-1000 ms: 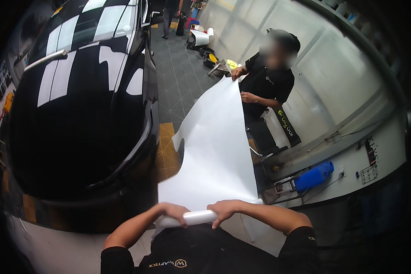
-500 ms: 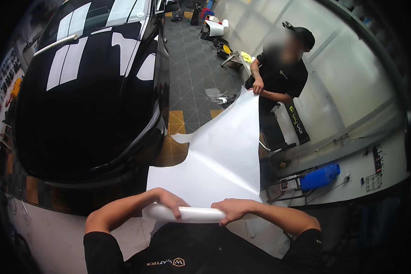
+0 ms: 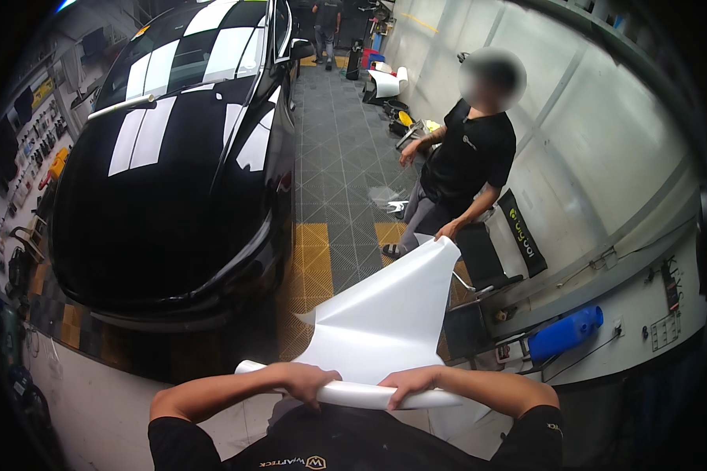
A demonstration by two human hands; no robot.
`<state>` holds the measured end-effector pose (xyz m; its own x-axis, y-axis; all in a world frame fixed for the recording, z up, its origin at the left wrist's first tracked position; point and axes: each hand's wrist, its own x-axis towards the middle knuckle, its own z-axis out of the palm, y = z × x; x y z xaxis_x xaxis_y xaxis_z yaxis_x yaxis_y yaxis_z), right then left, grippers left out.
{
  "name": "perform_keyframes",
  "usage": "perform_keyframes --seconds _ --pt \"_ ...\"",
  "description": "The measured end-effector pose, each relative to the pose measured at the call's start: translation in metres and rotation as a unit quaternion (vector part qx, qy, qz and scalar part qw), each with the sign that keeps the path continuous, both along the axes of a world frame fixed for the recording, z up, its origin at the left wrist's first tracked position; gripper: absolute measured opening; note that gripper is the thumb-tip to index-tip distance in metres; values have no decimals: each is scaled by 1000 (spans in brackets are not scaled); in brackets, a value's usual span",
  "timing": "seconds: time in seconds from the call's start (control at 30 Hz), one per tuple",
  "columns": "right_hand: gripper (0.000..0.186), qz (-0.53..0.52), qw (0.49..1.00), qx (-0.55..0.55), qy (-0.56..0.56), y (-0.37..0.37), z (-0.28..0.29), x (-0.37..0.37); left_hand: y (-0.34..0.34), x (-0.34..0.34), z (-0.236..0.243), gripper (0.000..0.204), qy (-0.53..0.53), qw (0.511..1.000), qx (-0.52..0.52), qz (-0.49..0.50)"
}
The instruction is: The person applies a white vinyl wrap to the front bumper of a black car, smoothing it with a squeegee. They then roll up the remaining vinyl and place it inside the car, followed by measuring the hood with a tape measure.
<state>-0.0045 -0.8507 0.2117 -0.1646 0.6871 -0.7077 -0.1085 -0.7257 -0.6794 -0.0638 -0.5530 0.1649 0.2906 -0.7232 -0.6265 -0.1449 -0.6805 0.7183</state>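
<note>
While the white sheet [image 3: 385,314] is held at its far corner by a co-worker's hand [image 3: 446,230], its near end is wound on a roll [image 3: 361,392] gripped by left hand [image 3: 310,382] and right hand [image 3: 408,383]. Much remains unrolled beside the black car [image 3: 173,180].

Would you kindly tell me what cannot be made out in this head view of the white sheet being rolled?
- Head view: how much white sheet is wound on the roll is hidden by the left hand and right hand.
- The co-worker's hand covers the sheet's far corner.
- Tools on the left wall are too small and bent by the lens.
- The car is cut off by the top edge.
</note>
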Motion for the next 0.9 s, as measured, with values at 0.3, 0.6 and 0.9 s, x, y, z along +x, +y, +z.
perform_keyframes --seconds 0.3,0.6,0.9 --pt "68 60 956 171 -232 -47 9 -1 -34 23 58 73 218 974 -60 3" --pt "67 103 965 126 -207 -58 43 -4 -56 13 94 69 270 962 18 20" --pt "73 -31 989 77 124 -45 38 -10 -62 -8 114 74 -53 994 98 -10"
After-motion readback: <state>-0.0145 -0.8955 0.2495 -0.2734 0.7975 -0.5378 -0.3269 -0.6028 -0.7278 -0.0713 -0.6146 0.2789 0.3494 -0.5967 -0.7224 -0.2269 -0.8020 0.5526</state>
